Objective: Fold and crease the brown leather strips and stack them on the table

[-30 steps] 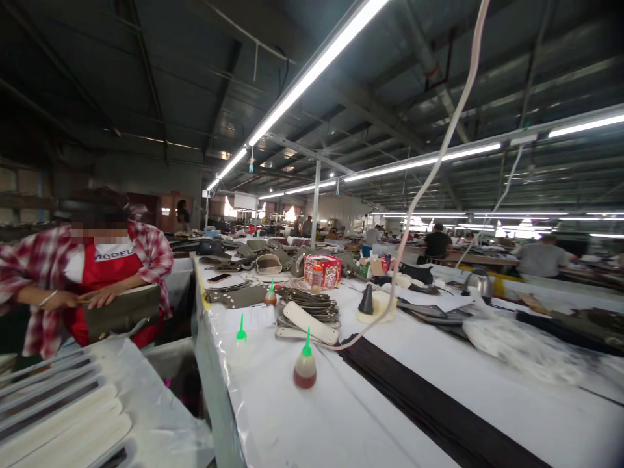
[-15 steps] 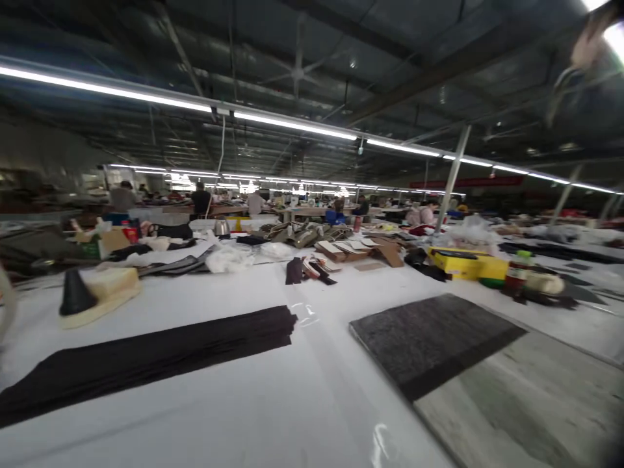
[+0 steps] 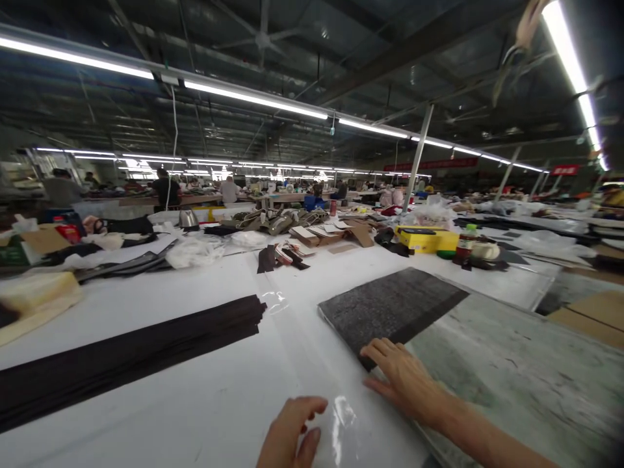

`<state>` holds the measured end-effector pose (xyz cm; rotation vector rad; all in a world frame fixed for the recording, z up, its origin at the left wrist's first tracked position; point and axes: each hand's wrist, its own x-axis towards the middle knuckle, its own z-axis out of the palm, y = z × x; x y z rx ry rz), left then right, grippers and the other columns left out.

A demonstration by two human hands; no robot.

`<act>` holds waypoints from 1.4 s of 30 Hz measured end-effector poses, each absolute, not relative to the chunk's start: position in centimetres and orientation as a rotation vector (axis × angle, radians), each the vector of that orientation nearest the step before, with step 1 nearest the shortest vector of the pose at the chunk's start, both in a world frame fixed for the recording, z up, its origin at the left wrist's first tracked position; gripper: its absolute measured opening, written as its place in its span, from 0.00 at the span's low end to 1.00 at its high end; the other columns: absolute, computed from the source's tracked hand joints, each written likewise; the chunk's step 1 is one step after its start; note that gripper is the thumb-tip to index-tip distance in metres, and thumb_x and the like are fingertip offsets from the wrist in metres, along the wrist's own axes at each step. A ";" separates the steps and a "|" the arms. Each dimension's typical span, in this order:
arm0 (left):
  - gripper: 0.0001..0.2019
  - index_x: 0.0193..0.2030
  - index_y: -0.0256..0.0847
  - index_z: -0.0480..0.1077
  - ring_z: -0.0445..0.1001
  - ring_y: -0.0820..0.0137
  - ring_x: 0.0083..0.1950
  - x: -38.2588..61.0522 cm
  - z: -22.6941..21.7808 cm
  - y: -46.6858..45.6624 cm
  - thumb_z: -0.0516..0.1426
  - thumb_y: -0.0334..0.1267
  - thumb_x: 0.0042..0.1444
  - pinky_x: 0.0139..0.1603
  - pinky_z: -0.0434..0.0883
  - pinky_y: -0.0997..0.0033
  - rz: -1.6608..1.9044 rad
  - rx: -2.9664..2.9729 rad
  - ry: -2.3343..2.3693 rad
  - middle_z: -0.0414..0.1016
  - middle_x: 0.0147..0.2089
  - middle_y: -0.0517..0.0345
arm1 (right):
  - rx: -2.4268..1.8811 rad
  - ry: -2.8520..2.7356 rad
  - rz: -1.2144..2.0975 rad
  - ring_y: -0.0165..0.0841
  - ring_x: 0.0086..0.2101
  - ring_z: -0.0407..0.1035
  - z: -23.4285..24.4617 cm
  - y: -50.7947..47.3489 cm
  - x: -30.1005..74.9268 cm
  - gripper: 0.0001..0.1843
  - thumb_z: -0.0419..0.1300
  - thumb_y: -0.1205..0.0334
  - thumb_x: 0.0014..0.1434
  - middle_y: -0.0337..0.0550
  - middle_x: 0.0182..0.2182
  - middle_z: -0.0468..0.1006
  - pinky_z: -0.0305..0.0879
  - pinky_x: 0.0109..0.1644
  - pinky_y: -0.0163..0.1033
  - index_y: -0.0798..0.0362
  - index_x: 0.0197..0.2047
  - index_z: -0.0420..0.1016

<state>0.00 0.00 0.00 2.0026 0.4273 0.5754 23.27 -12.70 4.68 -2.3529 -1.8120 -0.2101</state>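
My right hand [image 3: 402, 377] reaches over the near edge of a dark textured sheet [image 3: 390, 304], fingers stretched out at its left corner. That sheet lies on a greyish-green board [image 3: 511, 370]. Lower and to the left, my left hand [image 3: 292, 432] hovers by the white tabletop, thumb and fingers apart with nothing between them. A stack of long dark fabric strips [image 3: 136, 351] lies flat on the white table [image 3: 195, 403], left of both hands.
Farther back lie dark scraps [image 3: 280, 257], a yellow box [image 3: 424, 240], a bottle with a green cap [image 3: 465, 246], clear plastic [image 3: 195, 250] and a metal kettle [image 3: 188, 220]. A cream block [image 3: 39, 302] stands at left. Several people work in the background.
Both my hands have come into view from below, the right one reaching to the dark sheet. The view has turned to the right, so the table things sit farther left.
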 end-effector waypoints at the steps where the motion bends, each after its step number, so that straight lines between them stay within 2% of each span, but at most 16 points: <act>1: 0.16 0.48 0.44 0.71 0.72 0.67 0.45 1.2 -0.1 0.4 0.52 0.29 0.55 0.46 0.70 0.69 0.572 2.014 0.395 0.74 0.46 0.56 | -2.388 -1.801 -0.258 0.41 0.41 0.65 4.2 -12.4 23.2 0.14 0.65 0.66 0.53 0.42 0.40 0.71 0.59 0.44 0.45 0.50 0.43 0.69; 4: 0.18 0.49 0.41 0.70 0.71 0.67 0.47 4.3 -0.4 1.0 0.49 0.28 0.54 0.49 0.68 0.68 0.525 2.031 0.414 0.73 0.49 0.54 | -2.444 -1.748 -0.305 0.42 0.40 0.65 2.8 -11.6 22.9 0.14 0.66 0.67 0.51 0.42 0.38 0.71 0.58 0.42 0.45 0.53 0.40 0.68; 10: 0.17 0.47 0.40 0.70 0.71 0.67 0.46 7.7 -1.3 0.3 0.49 0.27 0.53 0.49 0.67 0.67 0.514 2.026 0.452 0.74 0.46 0.55 | -2.463 -1.720 -0.278 0.40 0.37 0.64 1.7 -11.4 23.8 0.06 0.56 0.74 0.58 0.44 0.35 0.70 0.56 0.40 0.44 0.53 0.35 0.67; 15: 0.15 0.46 0.39 0.71 0.71 0.66 0.46 9.0 -2.2 0.2 0.48 0.27 0.55 0.50 0.67 0.66 0.531 2.051 0.425 0.74 0.44 0.54 | -2.404 -1.742 -0.193 0.38 0.36 0.63 1.6 -11.7 24.6 0.09 0.50 0.74 0.63 0.43 0.34 0.70 0.54 0.41 0.44 0.53 0.33 0.66; 22: 0.18 0.45 0.39 0.71 0.68 0.67 0.50 10.4 -2.4 -0.1 0.48 0.22 0.51 0.54 0.65 0.69 0.538 2.169 0.273 0.73 0.47 0.54 | -2.286 -1.651 -0.025 0.35 0.36 0.63 1.1 -12.0 26.2 0.07 0.50 0.70 0.65 0.40 0.34 0.69 0.56 0.40 0.41 0.52 0.34 0.64; 26: 0.22 0.50 0.41 0.69 0.66 0.66 0.52 10.9 -2.1 -0.2 0.46 0.21 0.53 0.55 0.63 0.68 0.524 2.277 0.235 0.71 0.50 0.53 | -2.207 -1.607 0.067 0.33 0.36 0.64 0.7 -12.0 27.2 0.09 0.49 0.69 0.65 0.39 0.33 0.69 0.58 0.39 0.37 0.52 0.32 0.63; 30: 0.28 0.57 0.49 0.66 0.65 0.63 0.49 11.5 -1.4 -0.3 0.48 0.21 0.51 0.52 0.63 0.65 0.458 2.436 0.173 0.69 0.49 0.55 | -2.166 -1.579 0.117 0.31 0.34 0.65 0.7 -11.8 27.9 0.09 0.49 0.69 0.64 0.38 0.31 0.69 0.59 0.38 0.35 0.52 0.31 0.63; 33: 0.29 0.58 0.47 0.65 0.64 0.61 0.47 11.9 -1.1 -0.3 0.49 0.21 0.50 0.49 0.63 0.62 0.418 2.538 0.186 0.68 0.48 0.52 | -2.165 -1.583 0.134 0.31 0.33 0.65 0.9 -11.6 28.1 0.09 0.48 0.69 0.63 0.38 0.30 0.69 0.59 0.36 0.35 0.51 0.31 0.62; 38: 0.28 0.60 0.44 0.63 0.62 0.59 0.48 12.2 -1.5 -0.1 0.48 0.22 0.53 0.49 0.61 0.59 0.405 2.622 0.271 0.67 0.48 0.50 | -2.208 -1.612 0.096 0.34 0.33 0.65 1.6 -11.9 27.3 0.09 0.46 0.68 0.65 0.40 0.31 0.70 0.57 0.39 0.40 0.51 0.33 0.63; 41: 0.26 0.59 0.46 0.64 0.63 0.61 0.48 12.3 -1.8 0.1 0.48 0.23 0.56 0.48 0.61 0.62 0.406 2.638 0.292 0.67 0.48 0.52 | -2.229 -1.646 0.049 0.37 0.37 0.64 1.8 -12.2 26.2 0.03 0.52 0.66 0.63 0.41 0.36 0.71 0.55 0.43 0.44 0.51 0.39 0.66; 42: 0.25 0.59 0.47 0.64 0.63 0.61 0.48 12.3 -1.9 0.1 0.48 0.23 0.56 0.48 0.61 0.62 0.409 2.641 0.299 0.67 0.47 0.52 | -2.241 -1.663 0.015 0.38 0.39 0.64 1.8 -12.2 25.9 0.04 0.54 0.66 0.62 0.42 0.38 0.70 0.55 0.44 0.45 0.51 0.42 0.66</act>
